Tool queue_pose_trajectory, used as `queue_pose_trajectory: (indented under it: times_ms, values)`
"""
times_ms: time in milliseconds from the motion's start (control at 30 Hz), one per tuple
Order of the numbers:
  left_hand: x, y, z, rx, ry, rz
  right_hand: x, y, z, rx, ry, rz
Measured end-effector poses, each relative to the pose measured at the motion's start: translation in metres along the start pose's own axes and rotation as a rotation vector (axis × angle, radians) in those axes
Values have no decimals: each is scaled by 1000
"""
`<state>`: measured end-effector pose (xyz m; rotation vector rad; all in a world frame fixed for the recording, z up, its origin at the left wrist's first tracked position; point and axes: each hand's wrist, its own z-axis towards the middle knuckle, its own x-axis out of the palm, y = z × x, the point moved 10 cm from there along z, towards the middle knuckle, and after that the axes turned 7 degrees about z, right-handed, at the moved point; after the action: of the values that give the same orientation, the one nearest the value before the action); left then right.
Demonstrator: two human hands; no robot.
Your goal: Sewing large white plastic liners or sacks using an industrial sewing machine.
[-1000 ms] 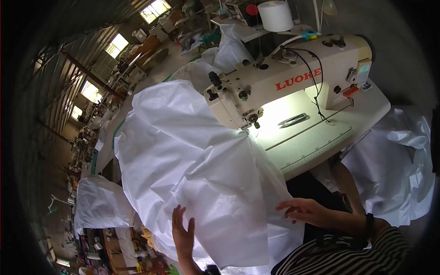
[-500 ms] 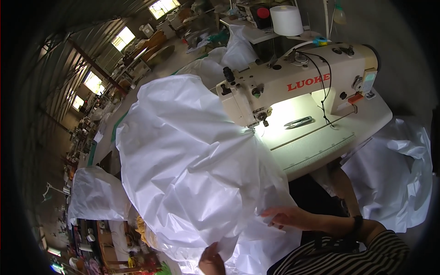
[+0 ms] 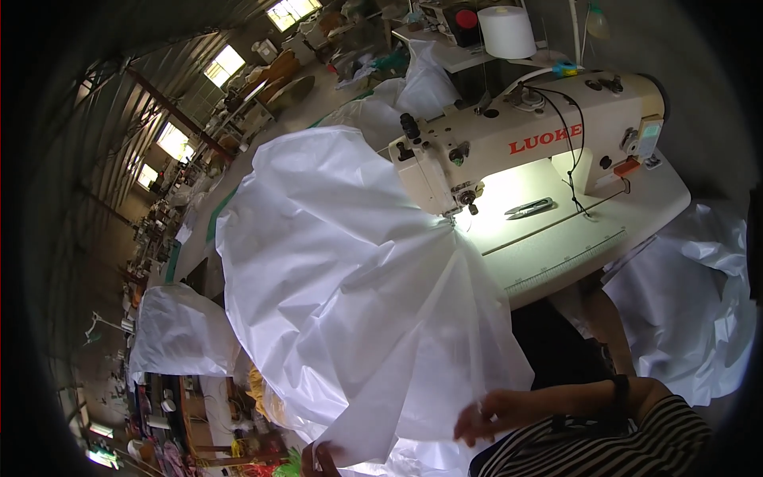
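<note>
A large white plastic-like sheet spreads in creased folds from the needle of the sewing machine down toward me. At the sheet's near left corner, my left hand is closed on the edge, partly cut off by the lower border. My right hand is over the near right part of the sheet, fingers loosely bent and apart, slightly blurred; nothing shows gripped in it. The sheet's far end is gathered under the lit needle area. Thread snips lie on the machine bed, right of the needle.
A white thread cone stands behind the machine. More white sheeting hangs at the right, and another white bundle is at the left. A black cord dangles over the machine arm. Cluttered benches extend along the far left.
My left hand has moved left and down, drawing the sheet's corner with it. My right hand has shifted slightly downward and off its earlier spot on the sheet. The whole view has shifted slightly.
</note>
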<state>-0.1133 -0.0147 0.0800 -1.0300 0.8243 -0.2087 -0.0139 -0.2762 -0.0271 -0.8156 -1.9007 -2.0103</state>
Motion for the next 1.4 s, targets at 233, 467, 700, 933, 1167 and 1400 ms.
queue_pose_trajectory:
  times_ms: [233,467,700,933,1167,1400]
  values:
    - [4,-5,-23,33,203,112,-24,-13,-61,435,-122,-477]
    - [2,-17,-37,137,190,227,-19,49,-65,-242,-387,-675]
    - [-12,-45,-99,512,-97,223,68,41,0,-228,64,-868]
    - [62,-24,-118,393,-143,353,82,74,28,-433,28,-959]
    - [-31,63,-76,-147,-180,-214,30,56,17,-260,-96,-967]
    - [-13,23,-85,-3,-61,-295,45,21,63,-92,69,-1109]
